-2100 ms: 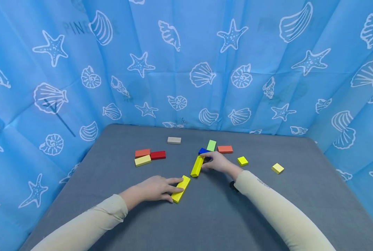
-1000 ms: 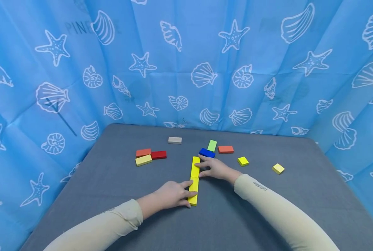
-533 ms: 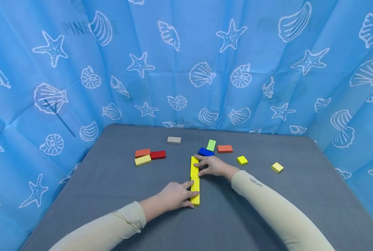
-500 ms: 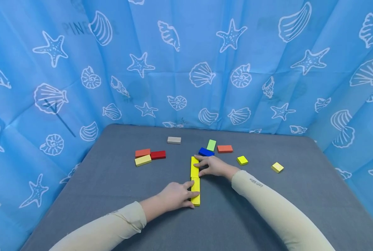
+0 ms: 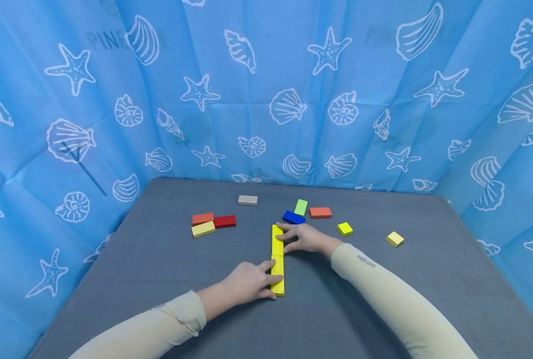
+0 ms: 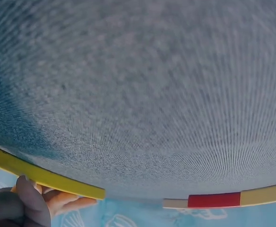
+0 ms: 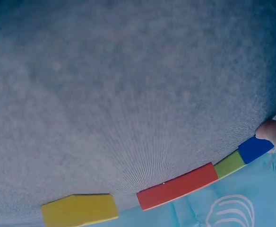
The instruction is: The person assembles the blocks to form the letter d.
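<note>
In the head view two long yellow blocks lie end to end on the grey table, forming one straight line. My left hand (image 5: 247, 283) holds the near yellow block (image 5: 277, 267), two fingers over its top and the thumb by its near end. On the far yellow block (image 5: 277, 244) is my right hand (image 5: 305, 238), fingers across the top and thumb at its right side. A blue block (image 5: 294, 217) lies just beyond the right fingers. The left wrist view shows a yellow block (image 6: 48, 177) with fingers (image 6: 34, 198) against it; the right wrist view catches one fingertip (image 7: 270, 130).
Behind the blue block are a green block (image 5: 300, 207) and an orange block (image 5: 320, 213). Two small yellow blocks (image 5: 344, 229) sit farther right. At left, orange, red (image 5: 225, 222) and pale yellow (image 5: 203, 229) blocks cluster; a beige block (image 5: 248, 200) lies at the back. A blue curtain (image 5: 266, 99) surrounds the table.
The left hand has moved right with the near yellow block, and the right hand has straightened the far one. The two blocks now meet end to end. Over the last half second the hands barely move.
</note>
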Available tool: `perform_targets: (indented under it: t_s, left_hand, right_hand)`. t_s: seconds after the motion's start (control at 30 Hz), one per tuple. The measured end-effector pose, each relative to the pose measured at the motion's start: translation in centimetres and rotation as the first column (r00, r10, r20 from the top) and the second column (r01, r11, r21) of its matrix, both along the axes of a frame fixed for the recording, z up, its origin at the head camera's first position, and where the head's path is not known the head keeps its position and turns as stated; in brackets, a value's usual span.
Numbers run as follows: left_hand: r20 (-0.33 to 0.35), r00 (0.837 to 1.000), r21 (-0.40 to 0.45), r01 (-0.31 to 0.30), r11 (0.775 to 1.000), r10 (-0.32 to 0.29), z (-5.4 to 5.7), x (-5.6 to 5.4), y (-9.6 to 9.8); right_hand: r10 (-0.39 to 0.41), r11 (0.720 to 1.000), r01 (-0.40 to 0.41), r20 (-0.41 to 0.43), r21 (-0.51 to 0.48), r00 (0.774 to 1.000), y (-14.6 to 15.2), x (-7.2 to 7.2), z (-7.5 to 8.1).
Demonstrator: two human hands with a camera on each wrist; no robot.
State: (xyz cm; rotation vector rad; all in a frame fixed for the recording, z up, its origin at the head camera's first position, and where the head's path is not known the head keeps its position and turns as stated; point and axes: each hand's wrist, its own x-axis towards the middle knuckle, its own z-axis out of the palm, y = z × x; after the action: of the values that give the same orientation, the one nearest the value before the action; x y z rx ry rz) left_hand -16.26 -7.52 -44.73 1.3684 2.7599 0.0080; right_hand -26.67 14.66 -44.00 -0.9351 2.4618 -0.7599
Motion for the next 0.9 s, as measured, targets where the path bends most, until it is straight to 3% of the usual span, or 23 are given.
perform_targets:
  t_s: [0.9]
  left_hand:
    - [-0.018, 1.000, -0.037, 0.007, 0.999, -0.007, 0.37, 0.73, 0.30]
  right_hand:
    - [-0.003, 1.000, 0.003, -0.015, -0.011, 1.000, -0.05, 0.48, -0.24]
